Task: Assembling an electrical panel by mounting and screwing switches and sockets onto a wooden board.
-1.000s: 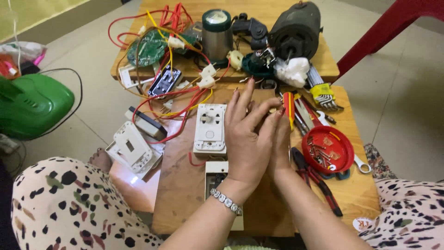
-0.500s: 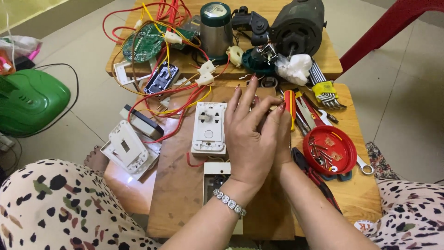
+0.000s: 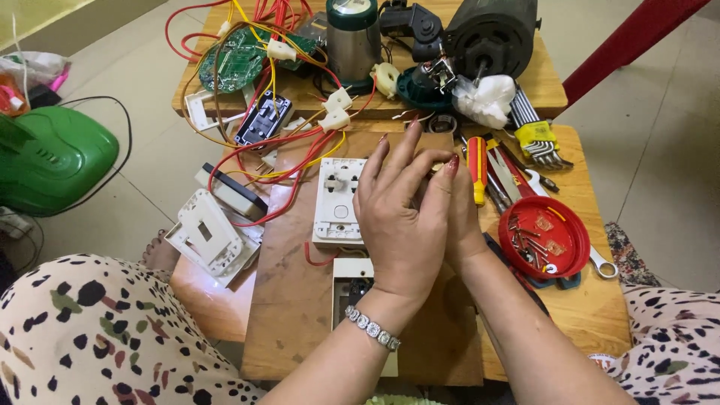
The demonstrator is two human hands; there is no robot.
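Note:
My left hand (image 3: 405, 217), with a sparkling bracelet at the wrist, is raised over the wooden board (image 3: 292, 300), fingers stretched up and pressed against my right hand (image 3: 463, 221). The right hand is mostly hidden behind it. A small brass-coloured part (image 3: 433, 166) shows between the fingertips of both hands. Just left of the hands a white switch plate (image 3: 337, 199) lies on the board. A second white box (image 3: 351, 276) lies below it, partly under my left wrist.
A red lid holding screws (image 3: 544, 236), a wrench (image 3: 604, 262), a yellow-red screwdriver (image 3: 477, 169) and hex keys (image 3: 536, 139) lie to the right. A motor (image 3: 491, 34), metal cylinder (image 3: 352, 34), green circuit board (image 3: 232, 64) and red-yellow wires sit behind. White frame (image 3: 206, 236) and green appliance (image 3: 49, 157) at left.
Both hands stay joined over the board; my left fingers have shifted slightly around the small part. The view has drifted a little.

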